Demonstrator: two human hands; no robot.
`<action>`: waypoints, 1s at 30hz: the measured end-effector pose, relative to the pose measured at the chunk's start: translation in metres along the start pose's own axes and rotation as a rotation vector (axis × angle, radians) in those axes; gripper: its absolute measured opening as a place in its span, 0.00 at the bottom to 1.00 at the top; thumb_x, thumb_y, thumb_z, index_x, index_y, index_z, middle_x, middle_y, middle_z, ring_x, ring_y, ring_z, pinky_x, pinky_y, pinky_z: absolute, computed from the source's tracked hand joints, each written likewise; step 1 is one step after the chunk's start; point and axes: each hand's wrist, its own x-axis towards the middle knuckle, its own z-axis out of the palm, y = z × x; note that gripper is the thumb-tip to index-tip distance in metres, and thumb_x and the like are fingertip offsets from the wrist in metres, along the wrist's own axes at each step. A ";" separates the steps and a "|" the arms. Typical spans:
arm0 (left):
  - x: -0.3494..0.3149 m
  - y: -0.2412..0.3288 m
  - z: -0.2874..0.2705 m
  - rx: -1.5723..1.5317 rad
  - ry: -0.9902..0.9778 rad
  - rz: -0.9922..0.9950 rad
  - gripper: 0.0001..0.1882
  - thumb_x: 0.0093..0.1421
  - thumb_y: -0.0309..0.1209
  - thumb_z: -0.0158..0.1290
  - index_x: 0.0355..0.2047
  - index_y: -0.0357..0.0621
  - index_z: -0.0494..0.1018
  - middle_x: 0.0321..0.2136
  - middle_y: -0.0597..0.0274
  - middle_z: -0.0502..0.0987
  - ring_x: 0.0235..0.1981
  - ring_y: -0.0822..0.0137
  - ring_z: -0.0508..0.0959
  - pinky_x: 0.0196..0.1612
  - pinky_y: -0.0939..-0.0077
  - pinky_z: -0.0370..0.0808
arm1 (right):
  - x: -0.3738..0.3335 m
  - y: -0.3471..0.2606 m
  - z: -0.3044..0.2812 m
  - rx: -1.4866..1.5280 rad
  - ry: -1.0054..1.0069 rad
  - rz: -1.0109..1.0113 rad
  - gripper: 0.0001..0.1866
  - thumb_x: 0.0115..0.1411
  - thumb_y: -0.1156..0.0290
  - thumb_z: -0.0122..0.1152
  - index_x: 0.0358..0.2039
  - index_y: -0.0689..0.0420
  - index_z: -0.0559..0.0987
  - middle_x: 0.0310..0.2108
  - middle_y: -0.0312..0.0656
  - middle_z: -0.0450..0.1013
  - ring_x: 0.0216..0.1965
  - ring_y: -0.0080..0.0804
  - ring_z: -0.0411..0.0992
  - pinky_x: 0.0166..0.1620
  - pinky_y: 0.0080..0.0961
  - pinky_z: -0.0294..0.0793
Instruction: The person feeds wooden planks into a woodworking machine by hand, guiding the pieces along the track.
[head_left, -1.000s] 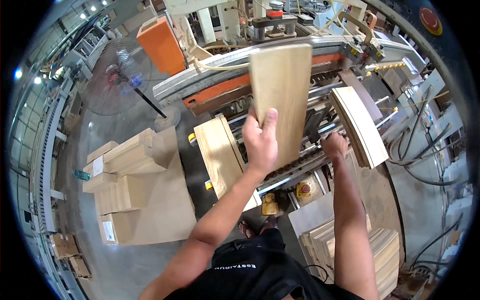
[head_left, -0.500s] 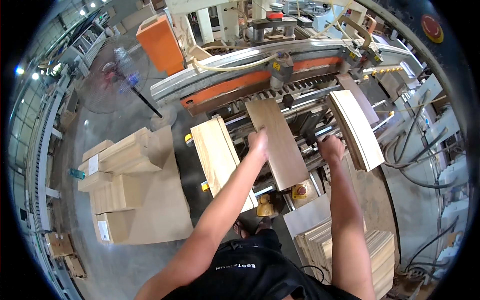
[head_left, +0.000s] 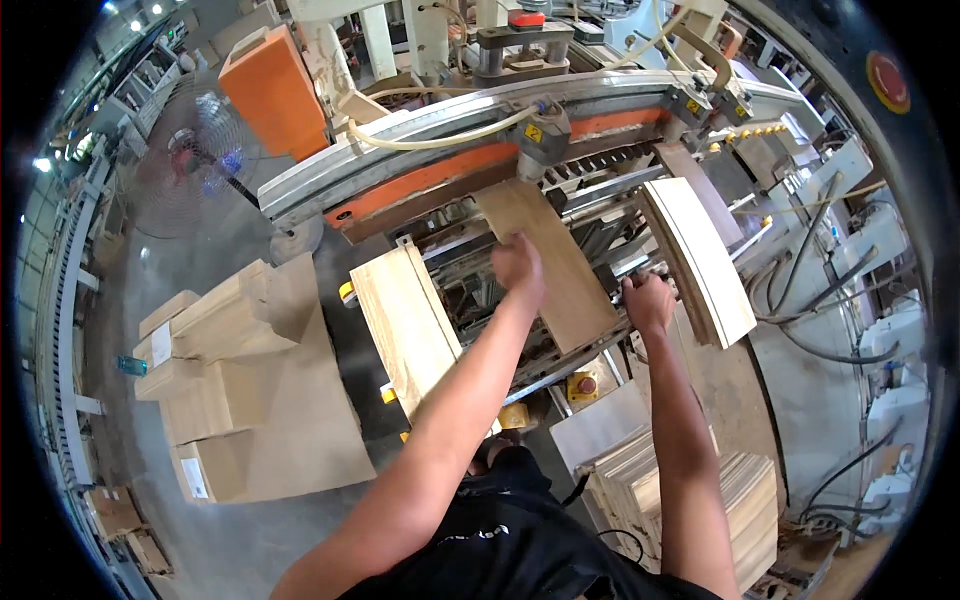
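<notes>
A brown flat wooden board point(head_left: 565, 270) lies across the machine's rails, its far end close to the orange-edged beam. At the board's left edge is my left hand point(head_left: 518, 268), its fingers curled and partly hidden. My right hand point(head_left: 648, 303) is closed around a small black handle point(head_left: 612, 282) to the right of the board, by the metal rails. To the left rests a pale wooden stack point(head_left: 405, 325) on yellow-tipped supports. Right of my right hand sits another stack of curved-looking pale boards point(head_left: 705, 260).
A red stop button on a yellow box point(head_left: 582, 386) sits near my waist. Boards are piled point(head_left: 740, 490) at lower right. Cartons point(head_left: 215, 400) stand on a cardboard sheet at left, before a floor fan point(head_left: 185, 160). Machine beam point(head_left: 430, 180) spans the far side; cables point(head_left: 800, 300) hang right.
The brown board has slid away from me, toward the beam, with my left hand moving along its left edge. My right hand stays by the black handle. The whole view has shifted slightly.
</notes>
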 end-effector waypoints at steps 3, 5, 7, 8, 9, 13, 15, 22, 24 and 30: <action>0.003 -0.002 0.001 -0.043 -0.050 0.043 0.24 0.58 0.46 0.50 0.31 0.30 0.75 0.33 0.35 0.77 0.39 0.40 0.77 0.42 0.52 0.72 | -0.007 -0.004 -0.008 0.076 -0.007 -0.023 0.21 0.53 0.53 0.57 0.29 0.61 0.80 0.30 0.52 0.77 0.33 0.51 0.75 0.38 0.42 0.73; 0.007 -0.004 0.002 -0.059 -0.030 0.040 0.24 0.58 0.46 0.50 0.32 0.31 0.75 0.32 0.36 0.77 0.39 0.40 0.77 0.42 0.52 0.72 | -0.006 -0.004 -0.003 0.130 0.039 0.006 0.19 0.52 0.56 0.60 0.29 0.62 0.80 0.28 0.52 0.77 0.32 0.50 0.75 0.37 0.41 0.73; 0.012 -0.006 0.003 -0.080 -0.008 0.040 0.23 0.58 0.46 0.50 0.32 0.32 0.75 0.31 0.36 0.77 0.38 0.40 0.77 0.41 0.51 0.73 | -0.007 -0.008 -0.001 0.119 0.043 -0.004 0.16 0.52 0.57 0.61 0.27 0.59 0.80 0.27 0.50 0.77 0.31 0.48 0.76 0.36 0.40 0.73; 0.010 -0.004 0.004 -0.011 0.015 0.052 0.23 0.58 0.45 0.49 0.32 0.32 0.75 0.31 0.36 0.77 0.38 0.40 0.77 0.41 0.51 0.73 | -0.008 -0.008 -0.003 0.107 0.055 -0.004 0.14 0.52 0.57 0.61 0.26 0.56 0.81 0.25 0.47 0.77 0.30 0.46 0.76 0.35 0.38 0.73; 0.008 -0.002 0.005 0.059 0.036 0.064 0.23 0.58 0.45 0.49 0.31 0.32 0.75 0.31 0.36 0.77 0.37 0.40 0.77 0.40 0.51 0.73 | -0.007 -0.004 0.000 0.103 0.055 -0.006 0.14 0.52 0.57 0.61 0.26 0.56 0.81 0.25 0.47 0.77 0.30 0.46 0.76 0.35 0.38 0.73; 0.005 0.000 0.005 0.104 0.025 0.090 0.23 0.58 0.45 0.48 0.33 0.31 0.75 0.32 0.36 0.77 0.37 0.40 0.77 0.41 0.51 0.73 | -0.004 0.005 0.008 0.120 0.082 -0.026 0.14 0.51 0.58 0.61 0.26 0.56 0.81 0.25 0.46 0.77 0.30 0.45 0.76 0.34 0.37 0.73; 0.013 -0.005 0.005 0.162 0.044 0.081 0.23 0.59 0.44 0.48 0.35 0.32 0.74 0.33 0.37 0.77 0.37 0.39 0.77 0.42 0.51 0.73 | -0.006 -0.001 0.005 0.104 0.035 -0.017 0.15 0.51 0.59 0.61 0.29 0.60 0.80 0.28 0.50 0.77 0.32 0.48 0.76 0.37 0.39 0.74; 0.011 -0.012 0.005 0.111 0.000 0.146 0.22 0.60 0.42 0.48 0.32 0.29 0.73 0.32 0.36 0.77 0.37 0.39 0.78 0.40 0.52 0.74 | -0.005 0.002 0.002 0.079 -0.026 -0.011 0.17 0.51 0.57 0.60 0.30 0.59 0.81 0.29 0.51 0.77 0.34 0.50 0.75 0.39 0.41 0.74; 0.012 -0.012 0.008 0.097 -0.024 0.157 0.21 0.60 0.41 0.48 0.34 0.28 0.72 0.33 0.35 0.77 0.37 0.40 0.78 0.39 0.53 0.73 | -0.001 0.008 0.009 0.040 0.034 -0.030 0.15 0.51 0.57 0.61 0.28 0.57 0.81 0.27 0.49 0.77 0.32 0.48 0.76 0.37 0.39 0.74; 0.017 -0.013 0.005 0.012 -0.069 0.092 0.23 0.61 0.44 0.48 0.36 0.29 0.72 0.35 0.37 0.77 0.38 0.42 0.78 0.38 0.54 0.72 | 0.005 0.010 0.017 -0.013 0.057 -0.034 0.14 0.51 0.57 0.62 0.26 0.56 0.81 0.27 0.48 0.77 0.32 0.45 0.76 0.36 0.38 0.74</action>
